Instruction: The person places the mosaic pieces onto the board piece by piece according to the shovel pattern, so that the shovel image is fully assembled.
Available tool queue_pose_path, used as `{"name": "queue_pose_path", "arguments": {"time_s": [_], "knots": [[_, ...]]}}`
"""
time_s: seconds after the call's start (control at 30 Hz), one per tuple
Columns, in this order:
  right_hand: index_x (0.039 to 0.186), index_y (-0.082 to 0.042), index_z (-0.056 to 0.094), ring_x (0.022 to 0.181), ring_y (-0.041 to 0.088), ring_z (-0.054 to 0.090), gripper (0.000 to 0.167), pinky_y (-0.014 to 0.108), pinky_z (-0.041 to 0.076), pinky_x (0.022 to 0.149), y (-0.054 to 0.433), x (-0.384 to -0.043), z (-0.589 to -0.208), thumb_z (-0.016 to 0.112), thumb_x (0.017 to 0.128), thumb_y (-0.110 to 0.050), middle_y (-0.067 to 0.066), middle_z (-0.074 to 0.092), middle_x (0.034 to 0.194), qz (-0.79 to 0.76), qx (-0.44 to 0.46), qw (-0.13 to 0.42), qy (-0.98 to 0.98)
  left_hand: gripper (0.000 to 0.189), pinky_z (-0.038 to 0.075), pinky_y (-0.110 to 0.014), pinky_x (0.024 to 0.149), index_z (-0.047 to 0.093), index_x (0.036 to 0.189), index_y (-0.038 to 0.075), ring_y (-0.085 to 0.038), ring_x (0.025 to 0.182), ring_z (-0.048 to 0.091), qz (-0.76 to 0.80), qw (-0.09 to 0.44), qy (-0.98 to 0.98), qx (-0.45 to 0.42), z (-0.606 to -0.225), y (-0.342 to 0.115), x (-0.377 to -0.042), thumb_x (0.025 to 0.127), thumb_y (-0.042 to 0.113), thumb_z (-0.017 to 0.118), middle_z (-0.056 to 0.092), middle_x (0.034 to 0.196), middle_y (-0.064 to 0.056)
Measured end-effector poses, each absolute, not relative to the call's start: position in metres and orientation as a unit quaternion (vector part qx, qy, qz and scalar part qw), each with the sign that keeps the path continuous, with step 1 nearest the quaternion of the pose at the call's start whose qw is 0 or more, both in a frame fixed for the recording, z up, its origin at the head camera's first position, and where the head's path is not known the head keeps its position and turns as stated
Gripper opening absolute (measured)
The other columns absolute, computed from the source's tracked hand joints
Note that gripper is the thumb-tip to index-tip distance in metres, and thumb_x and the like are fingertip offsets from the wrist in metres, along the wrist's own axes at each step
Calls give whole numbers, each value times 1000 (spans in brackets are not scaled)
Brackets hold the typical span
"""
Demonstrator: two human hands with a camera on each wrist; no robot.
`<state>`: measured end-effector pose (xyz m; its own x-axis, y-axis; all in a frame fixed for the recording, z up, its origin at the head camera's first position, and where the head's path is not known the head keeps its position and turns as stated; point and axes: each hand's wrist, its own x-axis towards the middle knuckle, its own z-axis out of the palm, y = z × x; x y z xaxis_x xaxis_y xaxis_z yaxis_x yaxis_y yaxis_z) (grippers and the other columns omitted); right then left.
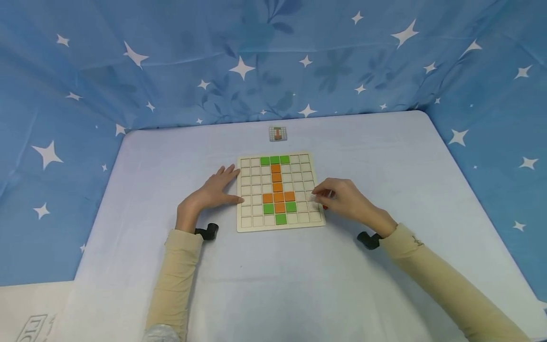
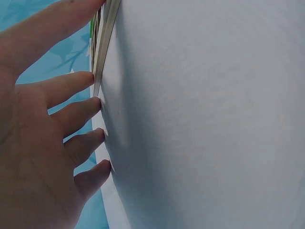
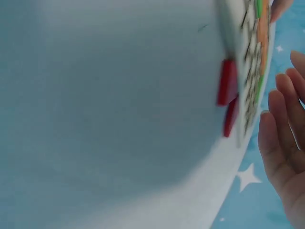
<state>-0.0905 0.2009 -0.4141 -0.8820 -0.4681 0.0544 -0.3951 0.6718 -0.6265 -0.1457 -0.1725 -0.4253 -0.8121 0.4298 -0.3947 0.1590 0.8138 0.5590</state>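
A pale square grid board lies on the table with green tiles and orange tiles in a column-like pattern. My left hand is spread at the board's left side, thumb and fingertips touching its edge. Over the right edge hovers my right hand, thumb and index tips close together, with nothing visible between them. Beneath it a bit of red shows; in the right wrist view this is a red block and another red piece beside the board, apart from the fingers.
A small pattern card lies behind the board. White cloth covers the table, and a blue star-printed curtain hangs around its back and sides. Black camera mounts sit at both wrists.
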Motion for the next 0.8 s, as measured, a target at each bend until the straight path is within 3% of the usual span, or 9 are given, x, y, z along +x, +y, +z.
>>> {"name": "queue_pose_path", "arguments": {"time_s": [0.4, 0.8], "knots": [[112, 1, 75, 83, 22, 64, 22, 34, 56, 74, 221, -98, -423, 76, 91, -5, 11, 73, 100, -323, -146, 66, 933, 96, -1, -57, 130, 18, 166, 8, -36, 161, -6, 264, 258, 914, 169, -427, -171, -144, 94, 36, 75, 4, 174, -14], [115, 3, 73, 87, 26, 62, 25, 33, 54, 72, 221, -111, -427, 74, 93, -9, 16, 67, 104, -299, -143, 97, 938, 96, 0, -55, 131, 19, 166, 10, -34, 161, -6, 261, 258, 916, 160, -426, -170, -145, 93, 37, 75, 5, 174, -11]]}}
